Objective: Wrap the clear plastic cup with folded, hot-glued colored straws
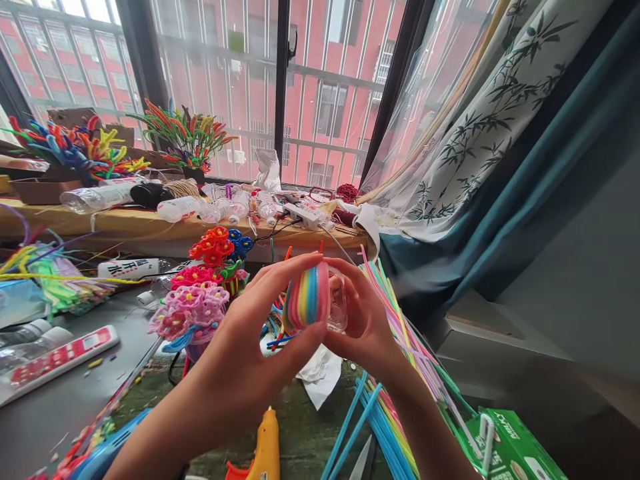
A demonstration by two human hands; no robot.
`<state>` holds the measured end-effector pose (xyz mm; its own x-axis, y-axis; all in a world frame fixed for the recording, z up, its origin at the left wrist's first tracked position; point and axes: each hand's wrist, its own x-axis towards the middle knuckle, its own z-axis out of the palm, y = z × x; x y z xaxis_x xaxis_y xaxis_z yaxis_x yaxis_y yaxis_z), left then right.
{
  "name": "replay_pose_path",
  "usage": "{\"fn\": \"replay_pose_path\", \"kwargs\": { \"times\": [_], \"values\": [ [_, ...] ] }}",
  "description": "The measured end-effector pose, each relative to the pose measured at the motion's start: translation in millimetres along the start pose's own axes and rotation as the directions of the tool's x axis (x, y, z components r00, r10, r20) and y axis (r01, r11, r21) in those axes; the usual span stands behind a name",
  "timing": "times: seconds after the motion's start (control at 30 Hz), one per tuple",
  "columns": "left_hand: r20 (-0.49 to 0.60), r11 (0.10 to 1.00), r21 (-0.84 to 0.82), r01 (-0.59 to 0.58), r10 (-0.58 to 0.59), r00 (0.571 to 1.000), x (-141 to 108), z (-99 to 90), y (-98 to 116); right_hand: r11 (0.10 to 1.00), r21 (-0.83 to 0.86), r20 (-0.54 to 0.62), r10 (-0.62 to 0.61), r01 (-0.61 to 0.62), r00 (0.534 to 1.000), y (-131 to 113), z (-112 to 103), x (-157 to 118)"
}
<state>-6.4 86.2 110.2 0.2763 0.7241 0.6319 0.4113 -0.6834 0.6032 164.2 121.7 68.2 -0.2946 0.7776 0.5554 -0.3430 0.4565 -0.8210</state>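
My left hand (270, 320) curls round a cup-like piece wrapped in rainbow stripes (311, 297), fingers on top and thumb below. My right hand (367, 320) grips the clear plastic end (338, 303) of the same piece from the right. Both hands hold it up above the dark green table. Beneath them lies a crumpled white tissue (320, 377). Nearer to me are a yellow glue gun (267, 443) and scissors (364, 460), partly cut off by the frame. Blue pipe cleaners (383, 427) lie under my right wrist.
Fuzzy flower bouquets (193, 310) stand left of my hands. A red and white power strip (60, 360) lies farther left. Plastic bottles (100, 195) crowd the window ledge. At the right are long pastel pipe cleaners (410, 333) and a green carton (520, 447).
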Motion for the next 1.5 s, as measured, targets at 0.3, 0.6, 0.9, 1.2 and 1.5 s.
{"fn": "replay_pose_path", "kwargs": {
  "times": [0.3,0.6,0.9,1.2,1.5],
  "values": [
    [-0.086,0.997,0.077,0.018,-0.011,0.996,2,7.0,2,1.000,0.023,0.004,-0.008,0.008,1.000,0,0,1],
    [-0.092,0.999,-0.042,0.009,-0.013,0.996,2,9.3,2,0.997,0.075,-0.024,-0.004,0.006,1.000,-2,0,0],
    [-0.127,0.955,-0.289,0.061,-0.102,0.987,1,20.5,0,0.981,0.186,-0.101,0.064,-0.045,0.993,-6,12,-1],
    [-0.076,0.765,-0.621,0.169,-0.274,0.959,8,29.3,-17,0.927,0.345,-0.181,0.222,-0.150,0.958,4,23,3],
    [-0.020,0.788,-0.559,0.259,-0.325,0.945,10,43.2,-36,0.845,0.461,-0.246,0.417,-0.273,0.875,17,18,5]
  ]
}}
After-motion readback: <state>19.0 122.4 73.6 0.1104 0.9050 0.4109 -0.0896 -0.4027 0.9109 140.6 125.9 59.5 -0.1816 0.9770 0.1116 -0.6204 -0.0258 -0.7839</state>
